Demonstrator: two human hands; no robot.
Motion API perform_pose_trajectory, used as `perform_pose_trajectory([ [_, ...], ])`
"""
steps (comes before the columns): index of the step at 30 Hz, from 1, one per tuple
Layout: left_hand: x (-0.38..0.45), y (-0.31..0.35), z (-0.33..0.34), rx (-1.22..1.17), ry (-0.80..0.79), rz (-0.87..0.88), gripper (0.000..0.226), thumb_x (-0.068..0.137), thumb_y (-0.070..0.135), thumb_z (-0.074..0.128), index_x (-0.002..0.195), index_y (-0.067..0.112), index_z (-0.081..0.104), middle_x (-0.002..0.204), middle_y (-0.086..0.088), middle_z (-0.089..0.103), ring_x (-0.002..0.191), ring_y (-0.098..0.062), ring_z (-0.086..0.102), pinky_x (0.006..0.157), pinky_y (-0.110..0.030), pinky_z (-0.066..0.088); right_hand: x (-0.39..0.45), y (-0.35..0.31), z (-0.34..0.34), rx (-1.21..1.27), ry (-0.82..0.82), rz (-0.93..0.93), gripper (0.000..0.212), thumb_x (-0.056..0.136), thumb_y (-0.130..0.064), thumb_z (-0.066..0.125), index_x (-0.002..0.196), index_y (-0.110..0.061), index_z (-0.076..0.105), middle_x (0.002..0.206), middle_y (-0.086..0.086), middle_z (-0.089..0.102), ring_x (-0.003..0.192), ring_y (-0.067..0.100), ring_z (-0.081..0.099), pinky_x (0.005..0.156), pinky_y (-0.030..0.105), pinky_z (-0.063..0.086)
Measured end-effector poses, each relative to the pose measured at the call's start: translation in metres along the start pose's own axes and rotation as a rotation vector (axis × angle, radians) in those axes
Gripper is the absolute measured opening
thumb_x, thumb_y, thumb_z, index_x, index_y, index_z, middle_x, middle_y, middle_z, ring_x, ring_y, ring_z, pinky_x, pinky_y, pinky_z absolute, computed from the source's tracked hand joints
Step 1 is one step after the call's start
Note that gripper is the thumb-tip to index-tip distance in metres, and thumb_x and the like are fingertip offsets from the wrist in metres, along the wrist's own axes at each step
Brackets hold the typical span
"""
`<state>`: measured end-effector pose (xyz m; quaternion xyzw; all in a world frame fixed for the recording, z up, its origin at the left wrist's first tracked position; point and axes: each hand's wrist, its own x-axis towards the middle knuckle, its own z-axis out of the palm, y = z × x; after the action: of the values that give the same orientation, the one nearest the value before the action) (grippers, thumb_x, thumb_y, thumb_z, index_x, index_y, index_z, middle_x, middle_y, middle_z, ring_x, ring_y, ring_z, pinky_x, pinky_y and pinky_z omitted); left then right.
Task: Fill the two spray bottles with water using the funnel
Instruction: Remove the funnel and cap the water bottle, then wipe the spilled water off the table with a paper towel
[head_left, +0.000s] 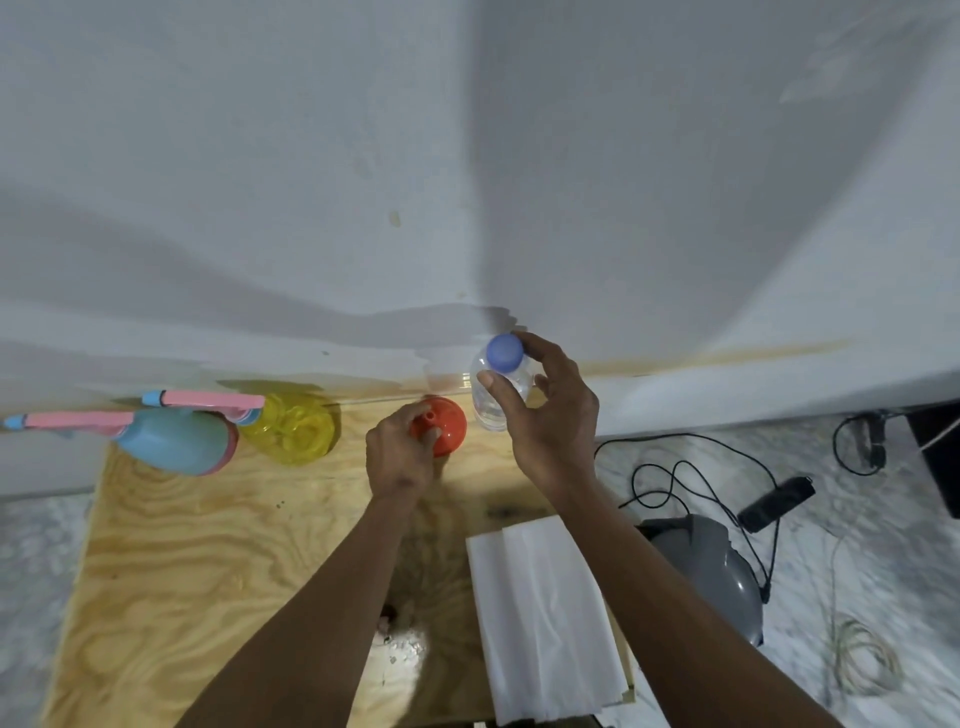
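An orange funnel (448, 425) stands upside down on the wooden table (208, 540), spout up, and my left hand (399, 457) grips its spout side. My right hand (545, 421) is wrapped around a clear water bottle (491, 402) with a blue cap (504, 352), held upright near the wall. At the back left stand a blue spray bottle (174, 440) and a yellow spray bottle (293, 427), each with a pink spray head.
A folded white cloth (545, 623) lies at the table's front right. The wall (467, 182) rises right behind the table. On the floor to the right are a grey object (717, 571), black cables (691, 478) and a black adapter (776, 503).
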<state>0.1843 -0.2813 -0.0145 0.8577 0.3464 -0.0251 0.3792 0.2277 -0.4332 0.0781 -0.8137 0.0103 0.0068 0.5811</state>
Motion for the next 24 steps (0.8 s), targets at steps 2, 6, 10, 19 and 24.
perform_pose_trajectory([
  [2, -0.002, 0.001, -0.002, -0.009, -0.028, -0.01, 0.04, 0.086, 0.007, 0.074, 0.124, 0.018, 0.069, 0.125, -0.008, 0.07, 0.12, -0.029, 0.061, 0.099, -0.022, 0.04, 0.001, 0.0, -0.002, -0.022, -0.013, -0.01, 0.041, 0.083, -0.027, 0.08, 0.111, -0.049, 0.058, 0.109, -0.035, 0.058, 0.11, 0.005, 0.059, 0.092, 0.014, 0.045],
  [6, -0.014, -0.001, -0.013, -0.014, -0.066, 0.073, 0.049, 0.086, 0.003, 0.071, 0.131, 0.022, 0.064, 0.126, -0.005, 0.069, 0.12, -0.024, 0.06, 0.09, -0.007, 0.032, -0.002, 0.003, -0.008, -0.082, -0.023, -0.035, 0.054, 0.08, -0.032, 0.082, 0.129, -0.032, 0.06, 0.125, -0.021, 0.063, 0.118, 0.008, 0.058, 0.098, 0.035, 0.051],
  [10, -0.038, -0.012, -0.026, -0.054, -0.06, 0.102, 0.043, 0.086, 0.011, 0.071, 0.129, 0.015, 0.065, 0.121, -0.003, 0.071, 0.117, -0.022, 0.063, 0.089, -0.014, 0.039, -0.021, 0.007, -0.023, -0.113, 0.009, -0.009, 0.059, 0.08, -0.036, 0.081, 0.134, -0.03, 0.056, 0.126, -0.012, 0.064, 0.115, 0.006, 0.059, 0.096, 0.04, 0.052],
  [19, -0.146, -0.086, -0.041, -0.086, -0.052, 0.264, 0.039, 0.091, 0.008, 0.066, 0.126, 0.026, 0.067, 0.113, 0.012, 0.069, 0.101, -0.002, 0.062, 0.085, -0.017, 0.049, -0.139, 0.057, -0.056, -0.163, 0.039, 0.18, 0.03, 0.088, -0.018, 0.074, 0.117, -0.024, 0.066, 0.098, -0.008, 0.069, 0.091, 0.008, 0.064, 0.076, 0.031, 0.055],
  [24, -0.196, -0.139, -0.016, -0.041, -0.171, 0.39, 0.039, 0.092, 0.013, 0.063, 0.13, 0.022, 0.063, 0.109, 0.002, 0.069, 0.096, -0.01, 0.063, 0.085, -0.034, 0.055, -0.21, 0.096, -0.05, -0.354, -0.07, 0.292, 0.027, 0.09, -0.025, 0.073, 0.114, -0.015, 0.069, 0.101, -0.002, 0.072, 0.086, 0.012, 0.063, 0.076, 0.024, 0.048],
])
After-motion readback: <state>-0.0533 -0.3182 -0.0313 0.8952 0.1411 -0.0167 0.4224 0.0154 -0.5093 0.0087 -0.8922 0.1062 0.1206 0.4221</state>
